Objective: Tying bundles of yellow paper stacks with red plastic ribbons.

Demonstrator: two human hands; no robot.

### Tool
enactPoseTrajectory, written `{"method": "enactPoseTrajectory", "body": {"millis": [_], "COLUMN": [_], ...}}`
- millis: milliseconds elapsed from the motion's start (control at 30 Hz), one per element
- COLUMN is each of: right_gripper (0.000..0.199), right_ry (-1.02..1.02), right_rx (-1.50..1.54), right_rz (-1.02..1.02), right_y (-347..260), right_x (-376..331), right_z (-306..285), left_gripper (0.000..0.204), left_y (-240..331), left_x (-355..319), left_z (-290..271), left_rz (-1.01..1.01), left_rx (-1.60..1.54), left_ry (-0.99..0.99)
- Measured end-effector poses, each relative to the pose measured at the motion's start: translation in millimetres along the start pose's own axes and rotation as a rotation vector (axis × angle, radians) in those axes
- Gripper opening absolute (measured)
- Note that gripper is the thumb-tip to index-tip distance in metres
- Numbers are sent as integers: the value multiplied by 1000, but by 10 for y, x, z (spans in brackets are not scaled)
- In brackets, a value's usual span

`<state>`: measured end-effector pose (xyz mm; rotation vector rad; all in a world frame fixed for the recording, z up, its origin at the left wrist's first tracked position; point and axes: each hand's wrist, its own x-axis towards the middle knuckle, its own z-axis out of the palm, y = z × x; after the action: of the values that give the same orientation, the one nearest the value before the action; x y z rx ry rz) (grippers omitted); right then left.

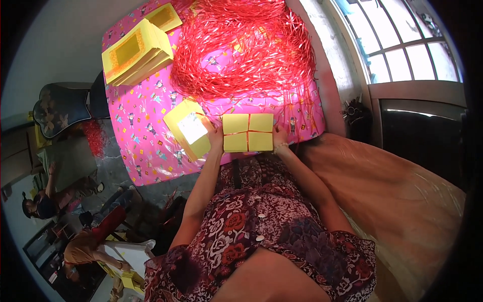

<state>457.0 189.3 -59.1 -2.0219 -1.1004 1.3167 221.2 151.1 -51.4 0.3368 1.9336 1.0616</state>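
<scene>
Between my two hands is a bundle of yellow paper (235,124), tied crosswise with thin red plastic ribbon. My left hand (216,138) grips its left edge, and my right hand (279,136) grips the right edge. The bundle is over the near edge of a table with a pink patterned cover (146,108). Just left of my left hand lies a yellow sheet or thin stack (176,120) with a white shiny patch on it. Beyond my hands spreads a large tangled heap of red plastic ribbon (201,83).
A tall stack of yellow paper (141,53) with orange-framed gold panels stands far left on the table, a smaller yellow stack (163,17) behind it. A dark chair (60,108) is beyond the left edge. Other people (83,251) are at lower left. A brown-covered surface (382,186) lies right.
</scene>
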Motion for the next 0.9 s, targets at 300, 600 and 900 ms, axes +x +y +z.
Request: {"method": "enactPoseTrajectory", "body": {"millis": [300,600,900], "right_gripper": [26,18,18], "right_ry": [28,75,-355], "right_rx": [3,377,585], "right_rz": [-91,-422,-393], "right_y": [-295,-449,-1206], "right_x": [-216,-145,-145], "right_z": [-71,45,-136], "left_gripper": [68,37,38], "left_y": [-152,241,1130], "left_x": [164,-179,-247], "left_z": [-68,-220,-479], "left_rz": [-161,-3,478], "left_rx": [-289,-461,-411], "left_ry": [-259,-339,-305]}}
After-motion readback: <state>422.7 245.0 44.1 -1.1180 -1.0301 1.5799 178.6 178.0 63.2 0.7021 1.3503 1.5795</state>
